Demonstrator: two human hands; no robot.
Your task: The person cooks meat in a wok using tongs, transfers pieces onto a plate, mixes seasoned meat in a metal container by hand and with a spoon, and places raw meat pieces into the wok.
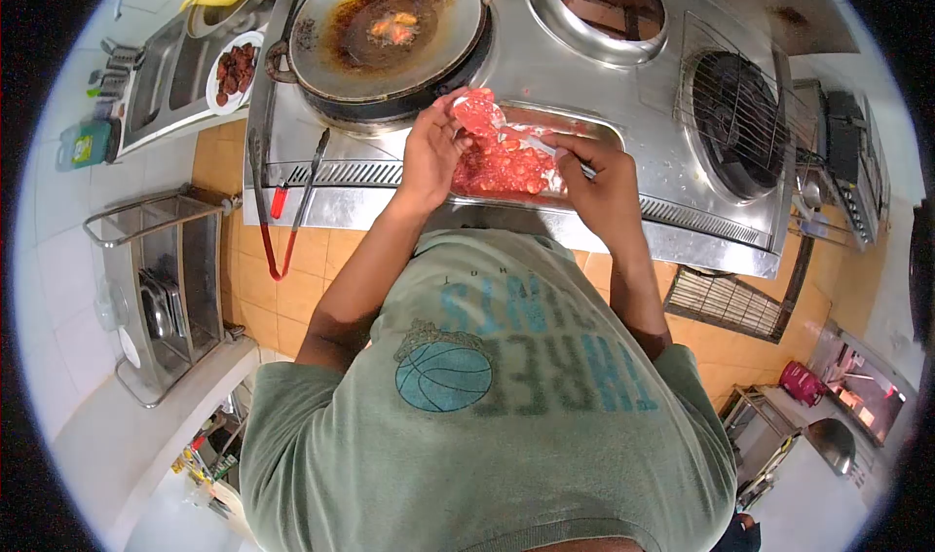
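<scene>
A metal tray [596, 133] on the steel stove top holds a red, chunky wet mixture [506, 167]. My right hand [596, 177] is closed around the handle of a utensil [534, 143], whose head is at a red-coated lump [477, 114] raised over the tray's left side. My left hand [433, 152] is beside that lump, fingers curled against it. Beyond my left hand sits a large wok [341, 75] with dark oil and a small orange piece [394, 28] frying in its middle.
Red-handled tongs [282, 260] hang over the stove's front edge at the left, near a red lighter [280, 201]. A white plate of dark cooked pieces [234, 73] is by the sink. At right are a round burner opening [596, 6] and a wire grill rack [735, 104].
</scene>
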